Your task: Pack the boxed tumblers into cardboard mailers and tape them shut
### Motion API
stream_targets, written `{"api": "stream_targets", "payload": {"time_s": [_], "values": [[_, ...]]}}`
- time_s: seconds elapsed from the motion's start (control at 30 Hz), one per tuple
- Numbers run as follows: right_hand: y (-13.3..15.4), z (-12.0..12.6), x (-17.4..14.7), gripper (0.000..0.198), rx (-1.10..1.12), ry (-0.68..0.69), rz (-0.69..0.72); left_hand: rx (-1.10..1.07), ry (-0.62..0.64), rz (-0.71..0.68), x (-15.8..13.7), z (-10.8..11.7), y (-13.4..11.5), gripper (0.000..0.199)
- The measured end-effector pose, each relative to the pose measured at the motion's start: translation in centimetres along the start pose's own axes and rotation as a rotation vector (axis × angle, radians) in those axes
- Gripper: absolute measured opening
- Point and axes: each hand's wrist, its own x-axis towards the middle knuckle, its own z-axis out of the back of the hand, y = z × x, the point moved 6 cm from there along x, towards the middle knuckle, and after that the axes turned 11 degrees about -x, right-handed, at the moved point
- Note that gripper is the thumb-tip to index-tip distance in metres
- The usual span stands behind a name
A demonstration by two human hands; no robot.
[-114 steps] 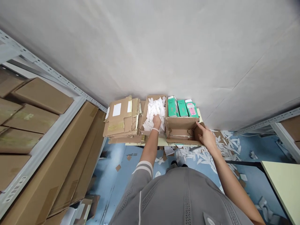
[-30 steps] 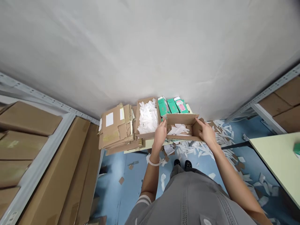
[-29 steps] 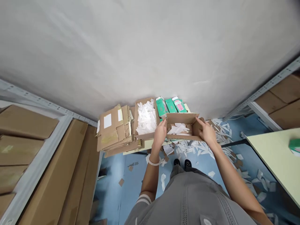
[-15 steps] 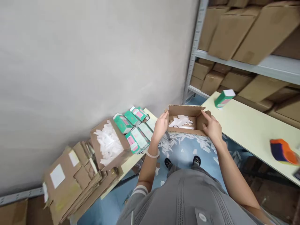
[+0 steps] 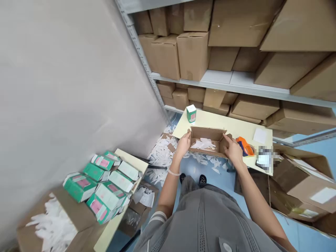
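Under the far shelving (image 5: 246, 85) stands a pale worktop (image 5: 215, 120). At its near edge, left hand (image 5: 183, 144) and right hand (image 5: 233, 151) grip opposite ends of an open carton (image 5: 208, 133) holding white scraps (image 5: 203, 143): a carrying step, I'd judge; lowering it calls for staying level.

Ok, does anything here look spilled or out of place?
Yes: white scraps lie strewn across the blue floor, thickest near the wall. It looks like a spill, since similar scraps sit contained in the held carton and the larger box at lower left.
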Motion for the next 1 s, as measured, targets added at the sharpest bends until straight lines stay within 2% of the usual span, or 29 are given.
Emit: {"api": "stream_targets", "payload": {"time_s": [0.17, 0.33, 0.47, 0.63, 0.83, 1.0], "values": [[-4.2, -2.6, 2.8, 0.068, 0.012, 0.053, -0.121, 0.023, 0.147, -0.008, 6.4, -5.1, 0.7, 0.056], [-6.1, -4.1, 6.1, 0.069, 0.035, 0.070, -0.236, 0.060, 0.232, -0.069, 12.0, -7.7, 0.4, 0.057], [-6.6, -5.4, 8.9, 0.069, 0.060, 0.102, -0.286, 0.092, 0.275, -0.072, 15.4, -9.6, 0.5, 0.058], [-6.8, -7.6, 11.2, 0.069, 0.099, 0.113, -0.295, 0.081, 0.301, -0.031, 17.7, -11.6, 2.4, 0.059], [-7.8, -9.5, 11.8, 0.074, 0.118, 0.107, -0.297, -0.010, 0.261, 0.016, 18.9, -11.9, 4.8, 0.059], [-8.6, -10.6, 11.7, 0.074, 0.135, 0.082, -0.298, -0.039, 0.266, 0.007, 18.7, -12.0, 5.7, 0.063]]}}
